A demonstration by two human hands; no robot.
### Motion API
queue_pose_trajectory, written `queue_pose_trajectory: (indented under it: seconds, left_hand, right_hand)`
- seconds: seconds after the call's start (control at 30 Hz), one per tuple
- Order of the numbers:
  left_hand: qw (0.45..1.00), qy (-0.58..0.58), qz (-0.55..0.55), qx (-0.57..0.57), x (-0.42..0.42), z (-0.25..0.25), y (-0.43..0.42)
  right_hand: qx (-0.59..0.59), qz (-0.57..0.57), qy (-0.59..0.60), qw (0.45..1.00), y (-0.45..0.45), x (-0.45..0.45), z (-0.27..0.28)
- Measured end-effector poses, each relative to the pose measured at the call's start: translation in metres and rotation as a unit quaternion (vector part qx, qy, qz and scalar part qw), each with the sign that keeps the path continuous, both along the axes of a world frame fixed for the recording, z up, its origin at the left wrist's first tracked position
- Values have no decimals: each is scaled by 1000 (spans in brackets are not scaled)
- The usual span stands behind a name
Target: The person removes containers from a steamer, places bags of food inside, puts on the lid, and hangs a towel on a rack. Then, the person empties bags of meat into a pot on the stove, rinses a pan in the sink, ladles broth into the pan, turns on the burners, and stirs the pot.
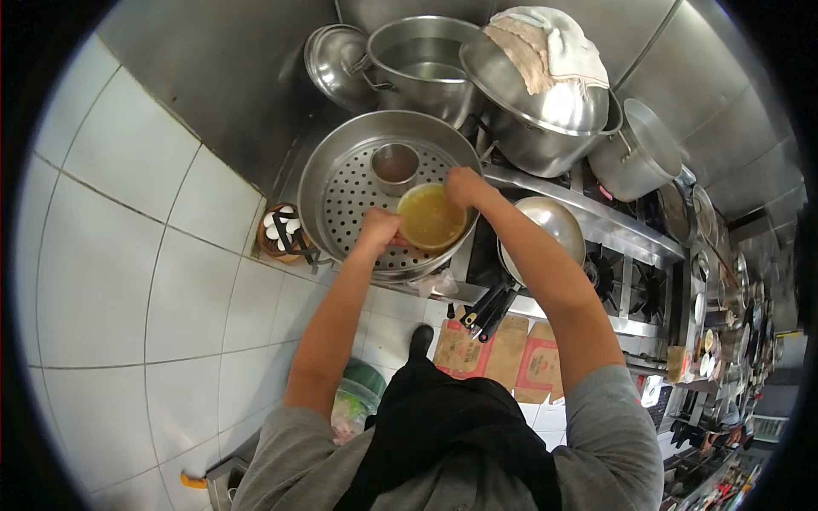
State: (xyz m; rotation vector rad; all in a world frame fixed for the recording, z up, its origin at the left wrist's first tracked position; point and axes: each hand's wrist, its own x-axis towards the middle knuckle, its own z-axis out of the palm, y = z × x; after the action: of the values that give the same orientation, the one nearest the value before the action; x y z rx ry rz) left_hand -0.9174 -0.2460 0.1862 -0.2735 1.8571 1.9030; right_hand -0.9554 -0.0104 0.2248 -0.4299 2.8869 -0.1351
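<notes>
Between my two hands is a round bowl (433, 217) of yellow liquid, held over a large steamer pot (317, 183) with a perforated bottom. My left hand (380, 230) grips the bowl's left rim, fingers closed. On the far right side of the rim, my right hand (464, 185) is closed on it as well. A small metal container (394, 168) with something brownish inside stands on the perforated plate, just beyond the bowl. Whether the bowl's base touches the plate cannot be made out.
Behind stand an open stockpot (422, 72) and a lidded pot (545, 140) with cloths (554, 47) on top. Frying pans (541, 226) sit beside the burners (626, 285). A basket of eggs (285, 232) is at the left. Flattened cardboard (498, 353) covers part of the floor.
</notes>
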Motion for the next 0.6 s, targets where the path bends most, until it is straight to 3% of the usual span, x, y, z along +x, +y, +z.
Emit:
queue_pose_trajectory:
  seconds: [0.1,0.17,0.27,0.37,0.47,0.57,0.6]
  left_hand:
    - [1000,4,9,-2,0,18,-6]
    - [999,21,-9,-35,-3,47,-8]
    - [995,56,-32,-77,-8,96,-7]
    - [987,101,-64,-104,-18,118,0]
    - [980,121,-108,-117,-11,146,22]
    - [972,143,-151,-110,11,166,59]
    - [968,148,-173,-103,18,170,72]
  right_hand:
    - [76,60,7,995,-6,-3,20]
    - [92,63,42,993,-6,6,40]
    - [110,91,1,990,6,-8,48]
    - [91,144,103,980,28,9,72]
    - [-40,-7,75,996,48,43,102]
    - [-184,-209,28,960,71,94,140]
    - [-168,-207,30,963,84,111,142]
